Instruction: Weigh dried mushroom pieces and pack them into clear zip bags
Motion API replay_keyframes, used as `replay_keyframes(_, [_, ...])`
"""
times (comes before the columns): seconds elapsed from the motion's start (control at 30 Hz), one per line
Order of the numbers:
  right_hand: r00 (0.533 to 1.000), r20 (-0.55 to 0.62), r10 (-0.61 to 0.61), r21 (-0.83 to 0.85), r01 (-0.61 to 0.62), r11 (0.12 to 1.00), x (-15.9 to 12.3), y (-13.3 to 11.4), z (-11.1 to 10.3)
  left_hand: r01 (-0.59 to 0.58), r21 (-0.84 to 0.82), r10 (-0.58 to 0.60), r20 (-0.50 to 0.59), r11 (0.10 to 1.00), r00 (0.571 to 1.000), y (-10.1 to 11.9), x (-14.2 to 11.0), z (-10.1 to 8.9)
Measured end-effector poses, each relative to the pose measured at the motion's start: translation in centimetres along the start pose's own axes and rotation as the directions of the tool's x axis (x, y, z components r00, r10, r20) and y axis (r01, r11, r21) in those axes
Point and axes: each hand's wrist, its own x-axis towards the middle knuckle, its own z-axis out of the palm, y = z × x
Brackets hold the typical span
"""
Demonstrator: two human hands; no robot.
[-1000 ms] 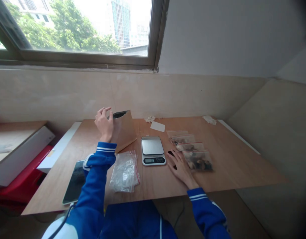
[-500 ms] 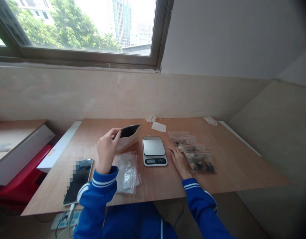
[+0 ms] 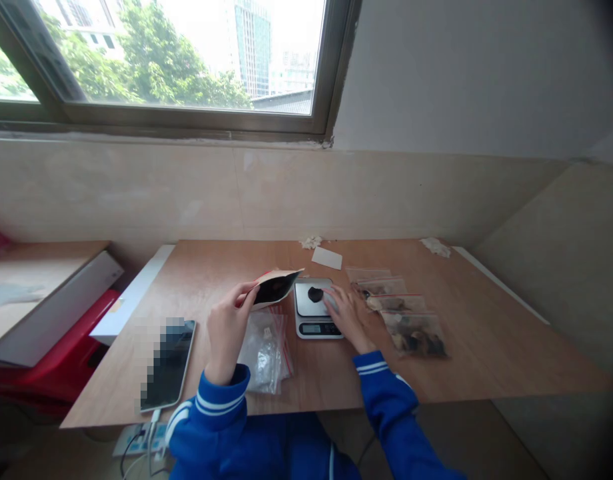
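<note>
My left hand (image 3: pixel 230 319) pinches the rim of an open paper pouch (image 3: pixel 276 288), tilted with its dark mouth towards the scale. On the steel plate of the kitchen scale (image 3: pixel 320 329) lies one small black, dried-looking piece (image 3: pixel 315 294). My right hand (image 3: pixel 347 317) reaches over the plate's right side, fingers stretched out, the tips close beside the black piece; whether they touch it I cannot tell. Clear zip bags (image 3: pixel 261 363) with red seals lie under my left wrist. To the right, several zip bags of dark and pale dried pieces (image 3: pixel 419 337) overlap in a row.
A tablet (image 3: pixel 169 367) with a white cable lies at the table's left front, above a power strip (image 3: pixel 136 440). Behind the scale are a white card (image 3: pixel 327 258) and crumpled tissue (image 3: pixel 311 243); another tissue (image 3: pixel 436 247) sits at the back right. A red stool (image 3: pixel 61 353) stands left.
The black piece now lies on the scale plate, which was bare before. My right hand has moved from beside the filled bags to over the scale. The pouch has shifted nearer the scale, tipping lower.
</note>
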Motion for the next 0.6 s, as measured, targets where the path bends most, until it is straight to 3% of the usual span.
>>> replay_keyframes(0.07, [0.992,-0.087,0.092,-0.014,-0.094,0.995,-3.5,1.7,0.0,0.005,-0.023,-0.005,0.000,1.000,1.000,-0.1,-0.1,0.1])
replay_keyframes(0.13, [0.985,-0.091,0.146,-0.004,-0.147,0.989,-6.3,3.2,0.0,0.008,-0.058,-0.008,0.003,0.998,1.000,-0.2,-0.2,0.2])
replay_keyframes(0.23, [0.984,-0.062,0.170,0.068,-0.165,0.984,-8.0,4.5,-0.4,0.023,-0.114,-0.023,0.000,0.993,1.000,-0.3,-0.4,0.3])
replay_keyframes(0.33, [0.978,-0.080,0.191,0.179,-0.174,0.968,-6.4,4.0,-1.1,0.022,-0.174,-0.023,-0.004,0.984,1.000,-0.2,-0.7,0.2])
replay_keyframes(0.5, [0.959,-0.109,0.263,0.374,-0.206,0.904,-0.6,0.4,-1.2,0.043,-0.212,-0.043,0.003,0.976,0.999,-0.3,-0.8,0.3])
replay_keyframes(0.6, [0.954,-0.085,0.287,0.354,-0.240,0.904,1.8,-2.1,-0.5,0.044,-0.242,-0.046,-0.004,0.969,0.999,-0.4,-0.8,0.3])
